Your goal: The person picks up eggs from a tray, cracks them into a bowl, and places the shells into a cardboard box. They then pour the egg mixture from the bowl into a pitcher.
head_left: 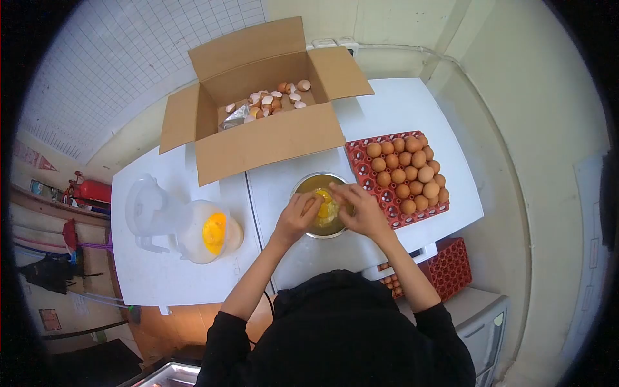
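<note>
Many shells (267, 100) lie in the box (277, 145) ahead, many eggs (406, 174) wait beside the right hand (364, 209), which pinches an egg (325, 204) over the bowl (322, 235) with the left hand (298, 217).

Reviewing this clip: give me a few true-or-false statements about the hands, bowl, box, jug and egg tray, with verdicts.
1. The left hand and right hand are both over the round metal bowl. True.
2. The open brown cardboard box holds whole eggs. False: broken eggshells lie in it.
3. The red plastic egg tray of brown eggs lies right of the bowl. True.
4. The clear plastic jug is empty. False: it holds yellow yolk.
</note>
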The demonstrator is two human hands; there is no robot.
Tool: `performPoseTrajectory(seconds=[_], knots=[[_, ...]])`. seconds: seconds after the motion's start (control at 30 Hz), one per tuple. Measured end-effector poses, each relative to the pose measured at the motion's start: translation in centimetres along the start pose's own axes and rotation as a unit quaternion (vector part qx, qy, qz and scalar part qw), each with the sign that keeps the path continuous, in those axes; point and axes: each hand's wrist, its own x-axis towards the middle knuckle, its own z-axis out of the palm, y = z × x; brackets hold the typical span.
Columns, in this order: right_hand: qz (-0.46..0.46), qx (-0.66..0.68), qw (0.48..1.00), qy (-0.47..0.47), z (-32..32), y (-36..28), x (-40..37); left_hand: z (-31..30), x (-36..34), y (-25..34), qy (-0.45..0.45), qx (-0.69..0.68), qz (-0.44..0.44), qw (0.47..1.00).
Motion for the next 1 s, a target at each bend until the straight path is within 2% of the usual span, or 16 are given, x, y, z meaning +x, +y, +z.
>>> performPoseTrajectory(seconds=[0.07, 0.13, 0.2, 0.27, 0.3, 0.37, 0.43, 0.47, 0.5, 0.53, 0.6, 0.7, 0.77, 0.87, 1.0], knots=[[0.102, 0.182, 0.978, 0.024, -0.4, 0.1, 1.1, -0.6, 1.3, 0.1, 0.042, -0.028, 0.001, 0.999], [0.206, 0.396, 0.893, 0.057, -0.3, 1.4, 4.1, -1.5, 3.6, -0.6, 0.092, -0.025, -0.067, 0.993], [0.184, 0.442, 0.876, 0.063, -0.7, 2.3, 9.4, -2.9, 7.5, -1.9, 0.151, 0.005, -0.122, 0.981], [0.166, 0.445, 0.878, 0.063, -2.0, 0.1, 14.8, -4.1, 13.1, -4.5, 0.219, 0.044, -0.153, 0.963], [0.164, 0.427, 0.886, 0.079, -2.7, -0.5, 16.4, -4.3, 15.4, -6.0, 0.25, 0.054, -0.165, 0.953], [0.161, 0.39, 0.9, 0.108, -3.8, -1.2, 18.4, -4.2, 17.0, -9.2, 0.224, 0.035, -0.196, 0.954], [0.123, 0.169, 0.977, 0.039, -6.5, 0.0, 16.6, -3.9, 16.7, -11.1, 0.216, 0.015, -0.201, 0.955], [0.104, 0.055, 0.993, 0.004, -8.0, 0.8, 14.9, -3.4, 16.1, -11.5, 0.218, 0.003, -0.191, 0.957], [0.087, 0.003, 0.995, -0.041, -8.4, 2.5, 13.0, -3.1, 15.5, -11.5, 0.219, -0.009, -0.181, 0.959], [0.07, -0.048, 0.993, -0.086, -8.5, 3.8, 10.8, -3.0, 15.0, -10.6, 0.187, -0.119, -0.26, 0.94], [0.08, -0.248, 0.955, -0.144, -9.5, 2.8, 6.5, -3.3, 13.6, -7.7, 0.114, -0.329, -0.403, 0.846], [-0.041, -0.336, 0.929, -0.15, -7.8, 9.6, 2.0, -2.5, 11.9, -3.5, 0.077, -0.501, -0.462, 0.728], [-0.062, -0.365, 0.92, -0.132, -7.6, 9.7, 1.2, -1.7, 11.0, -0.9, 0.062, -0.539, -0.502, 0.674], [-0.089, -0.368, 0.919, -0.11, -7.4, 9.9, 0.6, -0.6, 8.8, 0.3, 0.029, -0.554, -0.494, 0.67], [-0.086, -0.34, 0.932, -0.092, -8.4, 8.7, 0.2, -0.2, 6.3, 0.9, 0.055, -0.565, -0.511, 0.646]])
